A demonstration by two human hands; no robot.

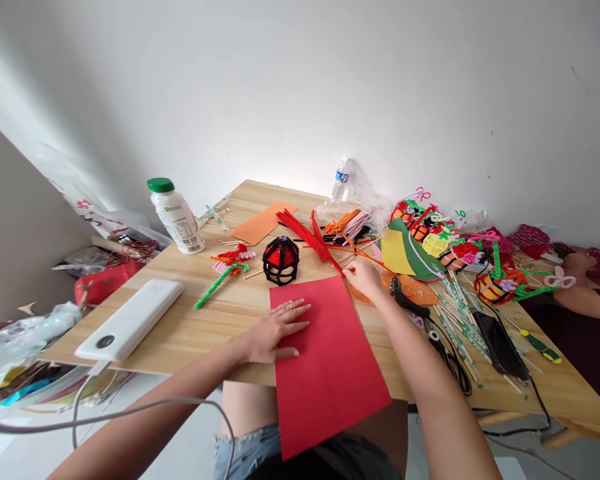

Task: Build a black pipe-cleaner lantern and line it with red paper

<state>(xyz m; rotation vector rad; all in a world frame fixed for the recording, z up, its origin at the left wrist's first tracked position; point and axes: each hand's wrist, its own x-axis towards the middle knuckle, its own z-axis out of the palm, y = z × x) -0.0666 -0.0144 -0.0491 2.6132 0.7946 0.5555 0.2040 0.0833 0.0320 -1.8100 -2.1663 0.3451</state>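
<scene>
A sheet of red paper (330, 360) lies on the table and hangs over its near edge. My left hand (277, 330) rests flat on its left side, fingers spread. By the far right corner of the sheet, my right hand (364, 280) has its fingers pinched together. The near end of a bundle of red pipe cleaners (305, 233) also reaches those fingertips, so I cannot tell which of the two they grip. Just beyond the sheet stands a small round lantern (281, 261) of red and black pipe cleaners. A green twisted pipe cleaner (213, 290) lies left of it.
To the left are a white power bank (130, 320) with a cable and a white bottle (176, 217). Finished lanterns (435, 240), a glue gun (407, 299), sticks (463, 320), a phone (500, 343) and a screwdriver (541, 345) crowd the right. Another person's arm (587, 293) shows there.
</scene>
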